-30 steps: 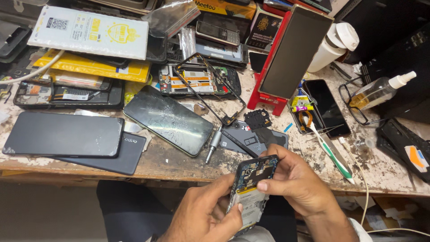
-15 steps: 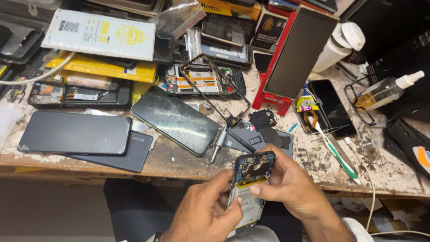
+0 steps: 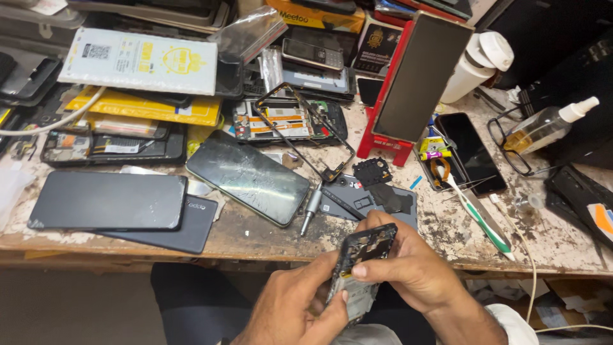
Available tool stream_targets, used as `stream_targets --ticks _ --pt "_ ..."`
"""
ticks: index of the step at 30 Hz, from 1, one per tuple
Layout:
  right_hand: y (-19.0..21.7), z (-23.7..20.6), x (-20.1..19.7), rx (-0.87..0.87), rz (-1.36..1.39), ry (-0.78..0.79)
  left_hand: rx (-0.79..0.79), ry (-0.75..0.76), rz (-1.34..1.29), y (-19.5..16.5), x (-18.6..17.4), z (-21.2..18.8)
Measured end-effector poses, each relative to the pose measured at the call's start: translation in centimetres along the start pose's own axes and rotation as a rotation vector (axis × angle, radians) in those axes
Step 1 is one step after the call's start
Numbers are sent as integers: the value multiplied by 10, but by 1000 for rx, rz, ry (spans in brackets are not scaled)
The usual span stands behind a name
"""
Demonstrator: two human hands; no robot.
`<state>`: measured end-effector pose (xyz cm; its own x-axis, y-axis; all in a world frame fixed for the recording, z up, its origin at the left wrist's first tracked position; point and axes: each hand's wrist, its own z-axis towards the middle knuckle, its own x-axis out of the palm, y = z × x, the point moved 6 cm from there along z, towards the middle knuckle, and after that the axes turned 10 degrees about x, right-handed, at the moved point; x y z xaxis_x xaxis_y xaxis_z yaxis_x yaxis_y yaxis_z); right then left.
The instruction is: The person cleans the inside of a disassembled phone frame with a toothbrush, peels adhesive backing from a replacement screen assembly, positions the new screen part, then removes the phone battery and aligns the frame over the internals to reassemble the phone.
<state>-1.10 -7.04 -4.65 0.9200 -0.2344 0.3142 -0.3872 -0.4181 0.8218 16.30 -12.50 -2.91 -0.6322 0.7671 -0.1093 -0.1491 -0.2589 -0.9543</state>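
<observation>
Both hands, the left hand [image 3: 297, 310] and right hand [image 3: 402, 271], clamp an opened black phone body with bare circuitry [image 3: 361, 268], held off the edge of the scuffed wooden counter [image 3: 255, 233]. A slipping fingertip could bend its exposed parts, or drop it into the lap.

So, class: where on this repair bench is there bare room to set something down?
Bare wood shows along the front edge below the cracked phone screen, and right of the grey back cover toward the toothbrush. The back of the bench is crowded with stacked phones and boxes.

Beyond the hands [image 3: 357, 291], the wooden table [image 3: 255, 233] looks rough and paint-flecked, the cracked phone screen [image 3: 249, 176] is glossy glass, and the screwdriver [image 3: 311, 209] has a dull metal shaft.
</observation>
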Motion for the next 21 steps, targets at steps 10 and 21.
stream_targets --ticks 10,21 --pt "-8 -11 -17 -49 -97 -27 -262 -120 -314 27 -10 -6" --pt "-33 -17 -28 2 -133 -121 -298 -299 -611 44 -12 -12"
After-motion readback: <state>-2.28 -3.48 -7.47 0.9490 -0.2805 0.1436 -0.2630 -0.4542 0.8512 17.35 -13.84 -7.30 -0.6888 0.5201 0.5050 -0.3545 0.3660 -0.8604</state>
